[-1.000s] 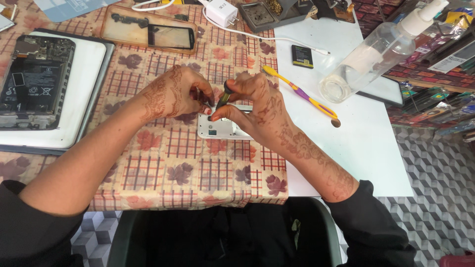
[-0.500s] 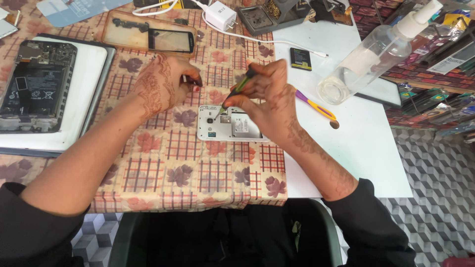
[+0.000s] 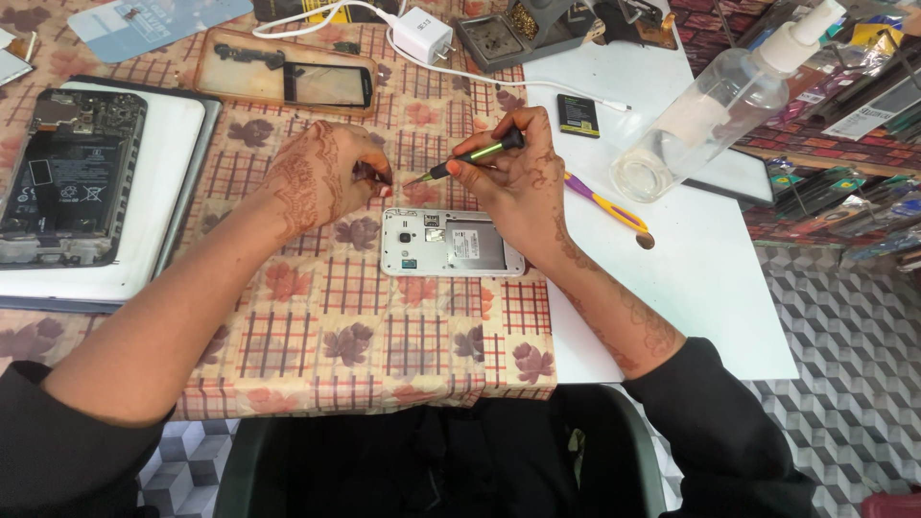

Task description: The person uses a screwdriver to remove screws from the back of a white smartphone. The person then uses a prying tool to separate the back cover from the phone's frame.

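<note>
A small white phone [image 3: 451, 244] lies back-up with its cover off on the patterned tablecloth [image 3: 384, 336]. My right hand [image 3: 513, 182] holds a green and black screwdriver [image 3: 470, 154] just above the phone's far edge, tip pointing left. My left hand [image 3: 321, 177] hovers to the left of that tip, fingers pinched together; whether something tiny sits between them I cannot tell. Both hands are lifted off the phone.
At left, an opened black phone [image 3: 67, 173] rests on a white tray [image 3: 153, 192]. A phone frame [image 3: 288, 82], a white charger [image 3: 422, 34] with cable and a small battery [image 3: 578, 115] lie at the back. A clear spray bottle [image 3: 710, 105] and a purple-yellow tool [image 3: 604, 203] lie at right.
Both hands rose from the phone and drew apart. The screwdriver tip left the phone and now points left toward my pinched left fingers.
</note>
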